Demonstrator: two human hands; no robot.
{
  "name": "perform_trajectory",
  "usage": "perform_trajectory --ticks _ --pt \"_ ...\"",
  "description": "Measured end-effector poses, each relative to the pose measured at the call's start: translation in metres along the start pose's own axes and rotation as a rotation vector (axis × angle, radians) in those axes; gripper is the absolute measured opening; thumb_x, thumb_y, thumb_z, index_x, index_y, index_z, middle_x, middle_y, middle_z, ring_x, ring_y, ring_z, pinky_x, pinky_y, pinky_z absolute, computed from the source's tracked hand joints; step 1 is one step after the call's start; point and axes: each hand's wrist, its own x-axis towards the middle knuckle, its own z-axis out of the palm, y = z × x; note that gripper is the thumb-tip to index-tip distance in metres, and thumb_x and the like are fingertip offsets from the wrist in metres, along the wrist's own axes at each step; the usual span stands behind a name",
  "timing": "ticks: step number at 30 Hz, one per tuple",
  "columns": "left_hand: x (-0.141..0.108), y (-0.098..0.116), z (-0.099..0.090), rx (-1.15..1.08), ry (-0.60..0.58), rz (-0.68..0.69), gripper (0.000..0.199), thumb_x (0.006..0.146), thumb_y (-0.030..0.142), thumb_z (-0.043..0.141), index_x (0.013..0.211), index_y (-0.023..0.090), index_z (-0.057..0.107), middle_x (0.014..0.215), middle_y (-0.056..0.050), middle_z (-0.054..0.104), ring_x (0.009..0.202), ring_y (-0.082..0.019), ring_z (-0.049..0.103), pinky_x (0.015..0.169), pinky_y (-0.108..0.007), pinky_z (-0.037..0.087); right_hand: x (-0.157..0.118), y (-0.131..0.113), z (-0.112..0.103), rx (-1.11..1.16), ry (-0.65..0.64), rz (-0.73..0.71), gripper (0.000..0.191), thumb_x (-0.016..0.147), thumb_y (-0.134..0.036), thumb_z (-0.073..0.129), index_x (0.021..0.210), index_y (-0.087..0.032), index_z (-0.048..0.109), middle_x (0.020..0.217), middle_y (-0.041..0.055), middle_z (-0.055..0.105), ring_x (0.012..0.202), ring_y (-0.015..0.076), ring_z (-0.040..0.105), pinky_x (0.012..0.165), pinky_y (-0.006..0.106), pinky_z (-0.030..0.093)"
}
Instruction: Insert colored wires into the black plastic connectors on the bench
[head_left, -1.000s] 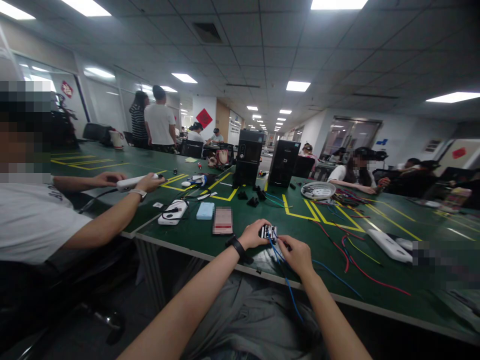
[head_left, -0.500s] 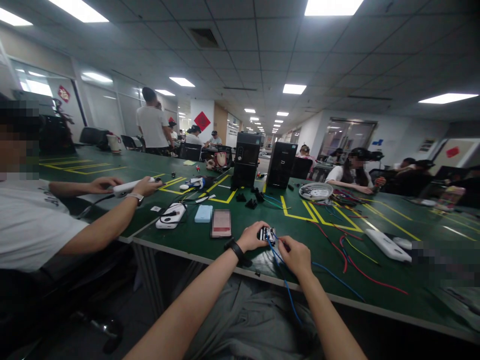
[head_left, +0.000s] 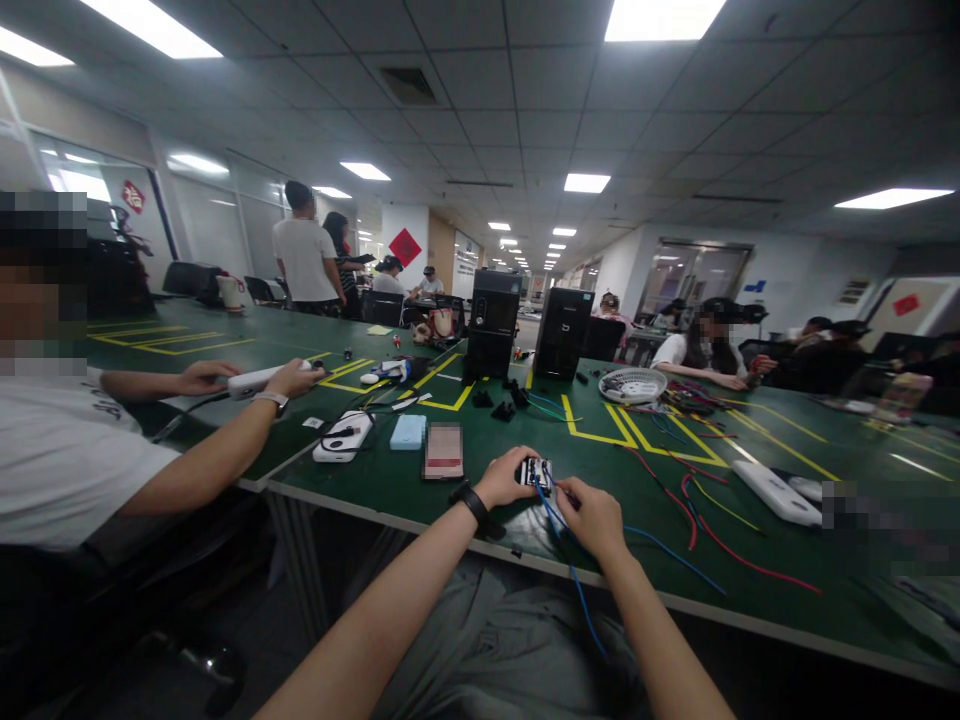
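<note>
Holding wired block (head_left: 535, 472) between hands (head_left: 504, 480), white basket (head_left: 632, 397) beyond, contents unclear

The small block (head_left: 536, 473) mixes black and white, and the wires (head_left: 585, 610) at it are blue. The tabletop (head_left: 420, 502) is deep green, marked with bright yellow lines (head_left: 600, 437). The long wire (head_left: 772, 576) is red, the shorter wire (head_left: 724, 503) yellow-green. Both computer towers (head_left: 491, 325) are black, the round basket (head_left: 632, 384) white, the flat box (head_left: 408, 432) pale blue, the wristband (head_left: 472, 502) black, the trousers (head_left: 502, 640) grey.
</note>
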Motion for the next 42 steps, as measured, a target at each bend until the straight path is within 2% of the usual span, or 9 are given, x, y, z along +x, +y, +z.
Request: perform_trajectory --ticks 5,8,11,18,23,26,29,34,42 --pt "0.0 0.001 0.0 0.003 -0.014 0.014 0.03 0.089 0.036 0.06 0.111 0.016 0.057 0.109 -0.006 0.06 0.099 -0.022 0.059 0.087 -0.043 0.049 -0.001 -0.004 0.0 -0.008 0.04 0.029 0.028 0.09 -0.034 0.044 0.09 -0.022 0.07 0.074 0.0037 0.073 0.067 0.0192 0.067 0.058 0.024 0.036" --pt "0.0 0.001 0.0 0.004 -0.014 0.014 0.03 0.089 0.036 0.06 0.111 0.016 0.057 0.11 -0.006 0.06 0.099 -0.022 0.059 0.086 -0.043 0.049 0.0 -0.003 -0.001 0.01 -0.004 -0.017 0.027 0.09 -0.034 0.045 0.092 -0.023 0.07 0.08 0.0028 0.074 0.07 0.0176 0.068 0.062 0.023 0.038" --pt "0.0 0.0 0.0 0.004 -0.009 0.013 0.029 0.089 0.035 0.06 0.111 0.016 0.057 0.11 -0.006 0.06 0.1 -0.022 0.058 0.087 -0.043 0.049 0.0 0.0 -0.002 0.012 -0.068 -0.044 0.022 0.088 -0.032 0.051 0.094 -0.025 0.071 0.078 0.0007 0.074 0.068 0.0166 0.068 0.061 0.023 0.038" --pt "0.001 -0.005 0.003 -0.004 0.004 0.012 0.029 0.09 0.035 0.059 0.112 0.016 0.057 0.11 -0.007 0.059 0.099 -0.021 0.059 0.086 -0.043 0.049 0.001 -0.004 -0.002 -0.058 -0.093 0.074 0.017 0.087 -0.03 0.054 0.093 -0.025 0.069 0.071 0.0013 0.073 0.064 0.02 0.067 0.053 0.024 0.034" --pt "0.001 -0.01 0.004 -0.022 0.004 0.03 0.028 0.09 0.034 0.06 0.112 0.016 0.057 0.112 -0.007 0.059 0.101 -0.022 0.058 0.088 -0.044 0.048 0.001 -0.007 -0.003 -0.053 -0.093 0.077 0.022 0.093 -0.03 0.048 0.1 -0.02 0.066 0.088 0.0035 0.073 0.075 0.018 0.067 0.064 0.028 0.044" --pt "0.001 -0.012 0.005 -0.031 0.004 0.037 0.029 0.09 0.034 0.06 0.112 0.016 0.057 0.113 -0.007 0.059 0.102 -0.022 0.058 0.088 -0.044 0.048 0.001 -0.005 -0.002 -0.025 -0.143 0.026 0.021 0.093 -0.032 0.052 0.102 -0.019 0.066 0.089 0.0022 0.073 0.078 0.016 0.067 0.071 0.03 0.048" --pt "0.002 -0.014 0.007 -0.033 0.008 0.044 0.029 0.09 0.035 0.06 0.112 0.016 0.057 0.113 -0.007 0.059 0.102 -0.022 0.058 0.089 -0.044 0.048 0.001 -0.003 -0.002 -0.019 -0.18 0.023 0.022 0.092 -0.034 0.055 0.101 -0.018 0.067 0.083 0.0012 0.072 0.074 0.0154 0.066 0.07 0.031 0.05" --pt "0.002 -0.017 0.008 -0.029 0.014 0.05 0.03 0.09 0.035 0.059 0.112 0.016 0.056 0.112 -0.007 0.059 0.1 -0.022 0.058 0.087 -0.043 0.049 0.001 -0.003 -0.001 -0.047 -0.165 0.081 0.021 0.092 -0.034 0.056 0.099 -0.018 0.067 0.076 0.0005 0.07 0.07 0.0157 0.066 0.066 0.032 0.051" --pt "0.002 -0.014 0.006 -0.031 0.009 0.053 0.029 0.09 0.035 0.06 0.112 0.016 0.056 0.112 -0.007 0.059 0.101 -0.022 0.058 0.088 -0.044 0.048 0.001 -0.004 -0.001 -0.02 -0.146 0.017 0.021 0.095 -0.031 0.051 0.104 -0.017 0.065 0.091 0.0029 0.071 0.08 0.0161 0.066 0.075 0.033 0.051"
